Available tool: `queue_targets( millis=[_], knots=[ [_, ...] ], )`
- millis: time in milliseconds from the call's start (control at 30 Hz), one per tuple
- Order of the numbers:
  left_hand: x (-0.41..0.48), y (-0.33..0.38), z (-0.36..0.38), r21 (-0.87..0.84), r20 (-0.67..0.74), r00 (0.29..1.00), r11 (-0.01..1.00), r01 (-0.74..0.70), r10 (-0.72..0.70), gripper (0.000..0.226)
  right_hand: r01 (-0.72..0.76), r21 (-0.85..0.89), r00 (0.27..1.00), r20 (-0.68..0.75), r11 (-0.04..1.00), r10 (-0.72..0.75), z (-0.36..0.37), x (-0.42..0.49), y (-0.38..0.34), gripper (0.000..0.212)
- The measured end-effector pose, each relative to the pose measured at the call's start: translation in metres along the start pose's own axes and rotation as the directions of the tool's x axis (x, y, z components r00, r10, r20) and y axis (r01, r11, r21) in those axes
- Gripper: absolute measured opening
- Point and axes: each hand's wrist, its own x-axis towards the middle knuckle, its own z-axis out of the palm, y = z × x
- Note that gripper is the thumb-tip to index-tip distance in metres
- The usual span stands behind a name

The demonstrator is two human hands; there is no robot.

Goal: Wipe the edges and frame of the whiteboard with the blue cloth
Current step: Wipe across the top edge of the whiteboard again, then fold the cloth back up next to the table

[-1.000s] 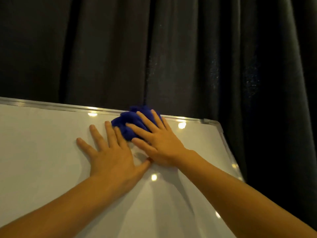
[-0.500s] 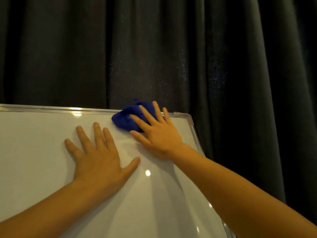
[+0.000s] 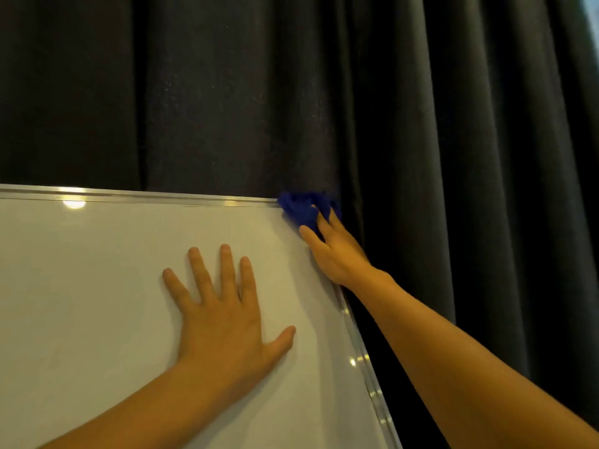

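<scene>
The blue cloth sits bunched on the top right corner of the whiteboard, covering the spot where the top frame rail meets the right frame rail. Part of it spills past the corner against the dark curtain behind. The right hand lies over the lower edge of the cloth, with its fingers stretched forward and pressed onto the fabric rather than curled around it; the cloth pokes out above and to the left of the fingertips. The heel of that hand rests on the right frame rail just below the corner.

The cloth is a deep, saturated blue, soft and crumpled into folds, slightly blurred.

The left hand is flat on the white face of the whiteboard, well below and to the left of the corner, palm down, fingers spread and holding nothing. Both forearms are bare.

The whiteboard face is plain white and glossy, with small round light reflections near the top frame rail and along the right frame rail. The frame is a thin silver metal strip. The curtain hangs in heavy vertical folds above and to the right of the whiteboard.
</scene>
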Motion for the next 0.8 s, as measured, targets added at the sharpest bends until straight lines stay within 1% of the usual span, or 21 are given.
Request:
queue_targets(
  millis=[100, 167, 267, 367, 433, 500, 533, 567, 633, 667, 700, 733, 767, 800],
  knots=[
    [-0.006, 0.02, 0.003, -0.015, -0.027, 0.999, 0.999, 0.034, -0.035, 0.12, 0.027, 0.178, 0.999, -0.041, 0.984, -0.02, 0.021, -0.041, 0.003, 0.072],
    [-0.008, 0.027, 0.002, -0.031, -0.04, 0.997, 0.998, 0.063, -0.064, 0.122, 0.026, 0.276, 0.999, -0.043, 0.961, -0.015, 0.032, -0.085, 0.02, 0.068],
    [-0.01, 0.036, 0.002, -0.034, -0.052, 0.998, 0.999, 0.035, -0.036, 0.118, 0.064, 0.333, 0.997, -0.052, 0.941, -0.049, 0.038, -0.156, 0.046, 0.06],
    [-0.022, 0.053, 0.003, -0.089, -0.049, 0.996, 0.993, -0.076, 0.071, 0.101, 0.08, 0.363, 0.996, 0.002, 0.928, -0.087, 0.034, -0.209, 0.064, 0.054],
    [-0.038, 0.067, 0.006, -0.211, -0.081, 0.971, 0.948, -0.237, 0.225, 0.087, 0.086, 0.33, 0.993, 0.051, 0.94, -0.109, 0.021, -0.229, 0.073, 0.049],
    [-0.062, 0.083, 0.008, -0.384, -0.14, 0.92, 0.836, -0.391, 0.366, 0.079, 0.08, 0.279, 0.987, 0.113, 0.957, -0.116, 0.001, -0.238, 0.079, 0.042],
    [-0.077, 0.09, 0.006, -0.474, -0.144, 0.905, 0.774, -0.419, 0.401, 0.076, 0.078, 0.235, 0.981, 0.157, 0.969, -0.116, -0.011, -0.242, 0.08, 0.04],
    [-0.091, 0.097, 0.003, -0.575, -0.12, 0.906, 0.716, -0.397, 0.406, 0.072, 0.09, 0.177, 0.972, 0.198, 0.98, -0.125, -0.022, -0.247, 0.079, 0.041],
    [-0.118, 0.107, -0.005, -0.765, -0.027, 0.935, 0.595, -0.247, 0.354, 0.057, 0.16, 0.088, 0.96, 0.219, 0.983, -0.176, -0.043, -0.263, 0.075, 0.041],
    [-0.132, 0.11, -0.013, -0.849, 0.033, 0.95, 0.51, -0.138, 0.311, 0.049, 0.196, 0.097, 0.957, 0.198, 0.976, -0.212, -0.053, -0.274, 0.07, 0.036],
    [-0.146, 0.112, -0.022, -0.924, 0.119, 0.954, 0.382, 0.006, 0.275, 0.046, 0.223, 0.145, 0.955, 0.165, 0.964, -0.246, -0.06, -0.286, 0.065, 0.031],
    [-0.159, 0.113, -0.033, -0.964, 0.225, 0.938, 0.202, 0.174, 0.264, 0.046, 0.232, 0.217, 0.955, 0.133, 0.948, -0.264, -0.067, -0.299, 0.059, 0.028],
    [-0.17, 0.112, -0.045, -0.944, 0.322, 0.906, 0.016, 0.33, 0.275, 0.047, 0.218, 0.302, 0.96, 0.105, 0.928, -0.26, -0.073, -0.311, 0.054, 0.028],
    [-0.181, 0.109, -0.054, -0.892, 0.393, 0.873, -0.112, 0.439, 0.289, 0.049, 0.177, 0.389, 0.969, 0.091, 0.904, -0.229, -0.077, -0.322, 0.048, 0.03]
  ],
)
